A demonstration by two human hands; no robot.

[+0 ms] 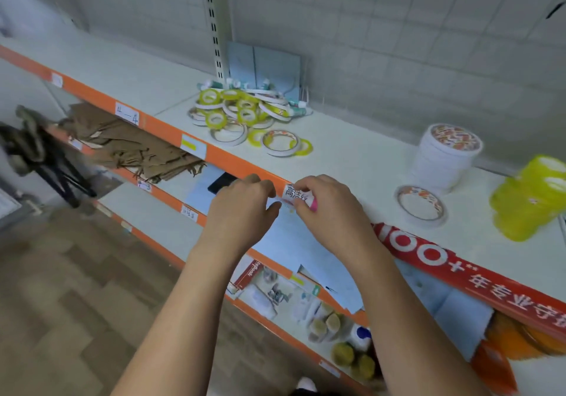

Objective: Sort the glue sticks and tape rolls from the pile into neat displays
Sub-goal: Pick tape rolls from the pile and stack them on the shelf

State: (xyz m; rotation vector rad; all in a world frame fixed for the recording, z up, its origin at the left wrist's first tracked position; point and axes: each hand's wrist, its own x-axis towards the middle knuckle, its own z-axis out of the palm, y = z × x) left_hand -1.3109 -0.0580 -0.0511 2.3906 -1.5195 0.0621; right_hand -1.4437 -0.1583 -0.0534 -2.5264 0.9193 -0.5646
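1. Well to the left of your left fingers, on the lower shelf level, lies a heap of flattened brown cardboard (131, 144).
2. Your left hand (242, 208) hangs in front of the orange shelf edge (226, 159), with its fingers curled and the thumb tucked beneath them. The tips reach toward the left end of the glue stick (298, 197). Blur hides whether they actually pinch it, so I cannot tell.
3. Straight beyond your left fingertips, far back on the white shelf (352, 162), sits the pile (245, 110). It is a loose jumble of yellow-green and white tape rolls overlapping one another. A few small tubes lie along its rear edge, too blurred to name.
4. The glue stick is between your two hands, just above the shelf's front edge. It lies roughly level, a white barrel with dark print and a pink right end.
5. Your right hand (327, 211) grips that stick. Its fingers wrap over the top and the thumb clamps underneath, with the pink end showing by the knuckles.
6. To the right of your right fingers, a single patterned roll (420, 205) lies flat on the shelf.
7. Just behind that roll, and further from your fingers, stands an upright white stack (441, 162) of rolls with the same pattern on top.
8. Furthest right from your fingers is a yellow-green stack (526, 199), leaning and blurred, apart from the white one.
9. Below your right wrist, a red banner (459, 270) runs along the shelf front.
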